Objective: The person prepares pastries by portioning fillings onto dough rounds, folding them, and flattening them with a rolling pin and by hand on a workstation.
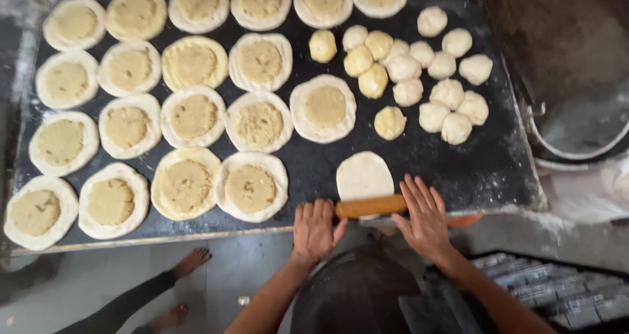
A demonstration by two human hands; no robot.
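Dough round (pixel 364 175), pale and flat, lies under rolling pin (pixel 371 207); both hands' fingers spread flat.

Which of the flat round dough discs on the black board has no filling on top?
The plain white dough disc under the wooden rolling pin; all others carry yellowish filling.

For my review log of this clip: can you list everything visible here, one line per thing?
Board: one, black, floured, fills most of view.
Filled dough rounds: about twenty, pale with tan centres, in rows on left and middle.
Dough balls: roughly eighteen, white and yellowish, clustered upper right.
Plain flat round: one, white, front edge by the pin.
Rolling pin: one, orange-brown wood, front edge.
Metal vessel: one, grey, far right.
Another person's feet: two, bare, lower left.
Left hand: flat on the pin's left end.
Right hand: flat on the pin's right end.
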